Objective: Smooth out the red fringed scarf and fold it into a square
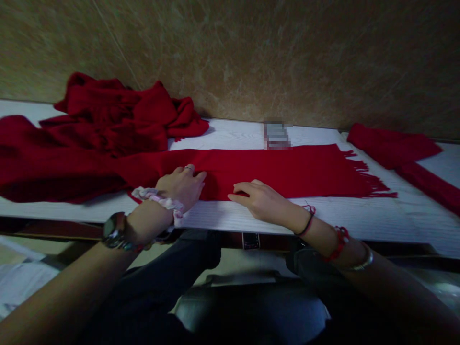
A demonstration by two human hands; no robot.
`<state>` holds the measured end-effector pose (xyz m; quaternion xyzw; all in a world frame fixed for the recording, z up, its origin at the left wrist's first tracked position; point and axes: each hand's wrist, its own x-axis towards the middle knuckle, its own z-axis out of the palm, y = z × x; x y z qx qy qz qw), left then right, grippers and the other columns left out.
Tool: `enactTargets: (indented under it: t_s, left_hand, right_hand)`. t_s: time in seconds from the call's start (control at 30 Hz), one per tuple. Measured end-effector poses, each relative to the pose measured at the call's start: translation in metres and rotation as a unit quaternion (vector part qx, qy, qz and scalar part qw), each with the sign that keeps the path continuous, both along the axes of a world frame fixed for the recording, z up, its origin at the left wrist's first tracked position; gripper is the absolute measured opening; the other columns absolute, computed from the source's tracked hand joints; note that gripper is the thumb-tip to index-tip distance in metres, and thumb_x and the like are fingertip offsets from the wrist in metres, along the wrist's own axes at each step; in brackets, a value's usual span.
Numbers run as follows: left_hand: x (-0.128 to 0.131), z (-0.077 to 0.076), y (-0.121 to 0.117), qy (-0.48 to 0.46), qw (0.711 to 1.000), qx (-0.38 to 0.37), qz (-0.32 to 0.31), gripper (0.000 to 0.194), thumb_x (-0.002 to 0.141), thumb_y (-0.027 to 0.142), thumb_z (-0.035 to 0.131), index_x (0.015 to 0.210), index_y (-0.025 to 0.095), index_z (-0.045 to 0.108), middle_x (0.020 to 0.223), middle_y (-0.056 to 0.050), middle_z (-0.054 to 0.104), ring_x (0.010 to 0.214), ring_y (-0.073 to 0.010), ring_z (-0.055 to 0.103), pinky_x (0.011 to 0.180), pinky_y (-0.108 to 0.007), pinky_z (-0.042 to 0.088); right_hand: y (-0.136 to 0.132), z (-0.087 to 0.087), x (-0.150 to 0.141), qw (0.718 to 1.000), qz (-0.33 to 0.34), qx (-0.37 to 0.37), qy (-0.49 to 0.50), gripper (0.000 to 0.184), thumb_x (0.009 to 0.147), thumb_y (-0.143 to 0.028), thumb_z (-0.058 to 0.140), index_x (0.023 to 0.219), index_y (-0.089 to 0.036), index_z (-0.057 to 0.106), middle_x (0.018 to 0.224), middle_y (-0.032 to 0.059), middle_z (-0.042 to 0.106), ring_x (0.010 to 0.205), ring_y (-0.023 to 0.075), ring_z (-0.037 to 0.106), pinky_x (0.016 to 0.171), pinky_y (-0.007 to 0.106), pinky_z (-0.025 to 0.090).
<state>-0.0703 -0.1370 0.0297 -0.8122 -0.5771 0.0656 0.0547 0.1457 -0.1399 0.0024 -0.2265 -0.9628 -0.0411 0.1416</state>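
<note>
A red fringed scarf [273, 170] lies stretched out along the white table, its fringe pointing right. My left hand [182, 184] rests palm down on the scarf with the fingers spread, near where the smooth part meets the rumpled cloth. Over the scarf's near edge is my right hand [256, 195], fingers loosely bent. A small gap shows between its thumb and index finger, and nothing is visible between them. The left end of the scarf runs into bunched red cloth [53, 167].
A heap of red scarves [118, 110] sits at the back left against the marbled wall [230, 57]. Another red cloth [390, 146] lies folded at the right. A small pixelated rectangular item [276, 134] is behind the scarf. The white table's [230, 215] near edge is close to my legs.
</note>
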Motion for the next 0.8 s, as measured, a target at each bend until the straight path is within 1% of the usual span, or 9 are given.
enactTargets:
  t_s: [0.07, 0.17, 0.2, 0.4, 0.47, 0.53, 0.63, 0.7, 0.8]
  left_hand:
    - [0.012, 0.002, 0.0, 0.016, 0.999, -0.007, -0.033, 0.036, 0.086, 0.021, 0.033, 0.114, 0.019, 0.054, 0.11, -0.013, 0.051, 0.094, -0.0267, 0.053, 0.07, -0.038, 0.047]
    - [0.02, 0.0, 0.008, -0.003, 0.992, -0.03, -0.119, 0.039, 0.087, 0.02, 0.031, 0.122, 0.025, 0.047, 0.119, -0.006, 0.047, 0.101, -0.0207, 0.049, 0.08, -0.032, 0.044]
    - [0.019, -0.001, 0.011, -0.005, 0.993, -0.03, -0.117, 0.04, 0.088, 0.021, 0.03, 0.124, 0.027, 0.045, 0.119, -0.005, 0.047, 0.102, -0.0204, 0.049, 0.081, -0.032, 0.044]
    - [0.005, -0.001, 0.02, 0.04, 0.997, -0.002, 0.067, 0.043, 0.089, 0.034, 0.027, 0.129, 0.025, 0.039, 0.124, -0.01, 0.043, 0.106, -0.0301, 0.044, 0.074, -0.039, 0.045]
    - [0.007, 0.001, 0.017, 0.049, 0.994, 0.012, 0.099, 0.043, 0.09, 0.036, 0.025, 0.129, 0.024, 0.04, 0.124, -0.011, 0.044, 0.104, -0.0307, 0.045, 0.073, -0.04, 0.045]
    - [0.013, 0.001, 0.015, 0.043, 0.996, 0.02, 0.077, 0.043, 0.09, 0.038, 0.024, 0.128, 0.025, 0.041, 0.124, -0.01, 0.043, 0.103, -0.0298, 0.045, 0.073, -0.039, 0.045]
    - [0.021, -0.001, 0.018, 0.014, 0.999, 0.007, -0.049, 0.041, 0.091, 0.035, 0.024, 0.129, 0.028, 0.039, 0.126, -0.007, 0.041, 0.106, -0.0263, 0.043, 0.079, -0.037, 0.043]
    - [0.022, -0.003, 0.024, -0.001, 0.995, -0.008, -0.099, 0.041, 0.091, 0.033, 0.024, 0.129, 0.029, 0.038, 0.126, -0.005, 0.041, 0.107, -0.0247, 0.043, 0.081, -0.036, 0.042]
    - [0.015, -0.005, 0.037, 0.005, 0.999, -0.005, -0.037, 0.043, 0.091, 0.034, 0.023, 0.13, 0.027, 0.038, 0.125, -0.007, 0.042, 0.107, -0.0285, 0.043, 0.078, -0.039, 0.043]
  right_hand:
    - [0.0, 0.0, 0.0, 1.0, -0.001, -0.002, 0.002, 0.029, 0.088, -0.012, 0.034, 0.105, -0.014, 0.058, 0.103, 0.0112, 0.057, 0.089, 0.0173, 0.05, 0.076, 0.033, 0.038]
    - [0.0, 0.0, 0.0, 1.0, -0.006, -0.001, 0.005, 0.028, 0.088, -0.012, 0.035, 0.103, -0.015, 0.058, 0.101, 0.0102, 0.057, 0.087, 0.0166, 0.05, 0.076, 0.033, 0.038]
    - [0.0, 0.0, 0.0, 1.0, -0.005, 0.001, 0.005, 0.029, 0.088, -0.012, 0.034, 0.103, -0.015, 0.058, 0.1, 0.0099, 0.058, 0.087, 0.0167, 0.05, 0.075, 0.033, 0.038]
    - [0.001, -0.002, 0.001, 1.0, 0.004, 0.011, 0.012, 0.028, 0.087, -0.01, 0.035, 0.102, -0.015, 0.058, 0.097, 0.0091, 0.058, 0.086, 0.0165, 0.05, 0.075, 0.032, 0.038]
    - [0.001, -0.002, 0.001, 1.0, 0.003, 0.012, 0.012, 0.028, 0.087, -0.01, 0.036, 0.102, -0.016, 0.058, 0.097, 0.0087, 0.058, 0.086, 0.0162, 0.05, 0.075, 0.032, 0.038]
    - [0.001, -0.002, 0.001, 1.0, 0.001, 0.014, 0.013, 0.028, 0.087, -0.011, 0.036, 0.102, -0.016, 0.059, 0.097, 0.0089, 0.058, 0.086, 0.0163, 0.05, 0.075, 0.032, 0.038]
    - [0.0, -0.001, 0.0, 1.0, -0.002, 0.011, 0.01, 0.028, 0.088, -0.012, 0.036, 0.101, -0.015, 0.059, 0.097, 0.0101, 0.058, 0.086, 0.017, 0.05, 0.074, 0.032, 0.038]
    - [0.0, -0.001, 0.0, 1.0, -0.004, 0.005, 0.007, 0.028, 0.088, -0.012, 0.035, 0.102, -0.014, 0.059, 0.097, 0.0108, 0.058, 0.087, 0.0176, 0.05, 0.074, 0.033, 0.038]
    - [0.0, -0.001, 0.0, 1.0, -0.003, -0.001, 0.007, 0.028, 0.088, -0.012, 0.035, 0.103, -0.015, 0.059, 0.098, 0.0109, 0.058, 0.088, 0.0177, 0.05, 0.075, 0.033, 0.038]
